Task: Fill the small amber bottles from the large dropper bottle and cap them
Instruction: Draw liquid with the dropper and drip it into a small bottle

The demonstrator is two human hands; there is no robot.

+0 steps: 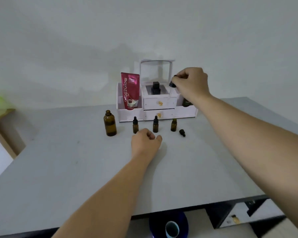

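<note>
My right hand is raised above the open small amber bottle, fingers pinched shut on the black bulb of the large bottle's dropper, whose clear glass tube hangs down in front of the white organizer. My left hand rests loosely curled and empty on the grey table, just in front of two capped small bottles, with the uncapped large amber bottle to their left and a loose black cap lying right of the open one.
</note>
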